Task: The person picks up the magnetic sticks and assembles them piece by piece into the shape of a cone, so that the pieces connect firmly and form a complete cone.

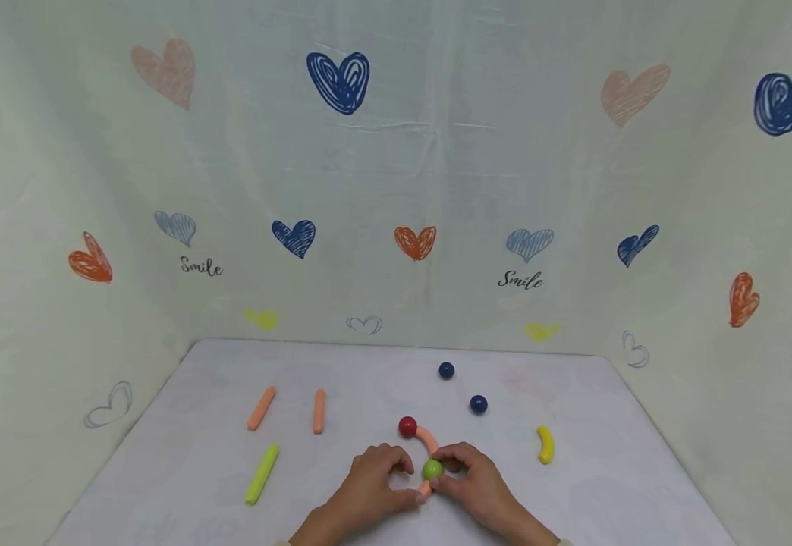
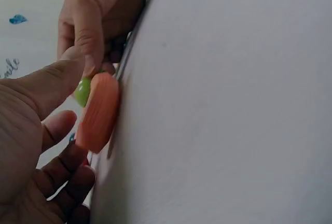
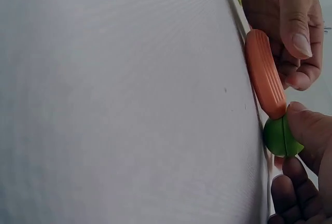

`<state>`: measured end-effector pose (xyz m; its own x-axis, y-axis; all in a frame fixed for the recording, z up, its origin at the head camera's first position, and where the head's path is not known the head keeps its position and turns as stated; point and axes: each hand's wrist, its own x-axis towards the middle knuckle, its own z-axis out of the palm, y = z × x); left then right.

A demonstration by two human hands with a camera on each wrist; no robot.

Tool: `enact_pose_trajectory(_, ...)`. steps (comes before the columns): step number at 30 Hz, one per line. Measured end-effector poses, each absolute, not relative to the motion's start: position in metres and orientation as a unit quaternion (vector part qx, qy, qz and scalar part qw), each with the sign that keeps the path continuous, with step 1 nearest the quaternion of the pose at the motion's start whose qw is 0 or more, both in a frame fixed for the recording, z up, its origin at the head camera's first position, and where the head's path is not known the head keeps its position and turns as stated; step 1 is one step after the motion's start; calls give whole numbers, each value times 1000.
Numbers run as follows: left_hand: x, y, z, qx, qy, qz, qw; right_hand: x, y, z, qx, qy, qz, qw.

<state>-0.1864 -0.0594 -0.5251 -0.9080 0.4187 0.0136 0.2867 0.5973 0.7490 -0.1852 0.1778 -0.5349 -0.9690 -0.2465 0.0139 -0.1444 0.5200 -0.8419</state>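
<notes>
My right hand (image 1: 476, 485) pinches a green ball (image 1: 432, 469) between thumb and fingers. The ball joins two curved orange rods: the far rod (image 1: 427, 438) runs up to a red ball (image 1: 407, 427), and the near rod (image 3: 265, 73) meets the green ball at its end. My left hand (image 1: 374, 485) lies beside the near rod, thumb and fingers parted in a loose curve. In the left wrist view, the ribbed near rod (image 2: 101, 112) stands close to the left fingertips, and the green ball (image 2: 82, 92) is partly hidden behind it.
Two straight orange rods (image 1: 262, 408) and a lime-green rod (image 1: 262, 475) lie on the left of the white table (image 1: 184, 455). Two dark blue balls (image 1: 479, 404) sit farther back; a curved yellow rod (image 1: 545, 444) lies right. A heart-printed curtain (image 1: 471, 174) surrounds the table.
</notes>
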Motion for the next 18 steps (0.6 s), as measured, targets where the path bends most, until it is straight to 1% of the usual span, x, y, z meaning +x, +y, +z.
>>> enact_pose_trajectory(2, -181, -57, -526, 211, 901, 371, 80, -185, 177, -535, -114, 870, -477, 47)
enact_pose_trajectory(5, -178, -57, -527, 228, 910, 341, 64, -184, 177, -534, -121, 873, -471, 45)
enact_pose_trajectory(8, -175, -65, -526, 242, 908, 337, 47, -181, 177, -532, -134, 871, -469, 60)
enact_pose_trajectory(12, -173, -85, -527, 252, 906, 340, 11, -176, 177, -528, -167, 860, -474, 92)
enact_pose_trajectory(16, -173, -100, -528, 232, 914, 331, -19, -172, 174, -527, -216, 853, -465, 101)
enact_pose_trajectory(18, -173, -103, -528, 211, 919, 331, -24, -171, 171, -527, -226, 847, -468, 109)
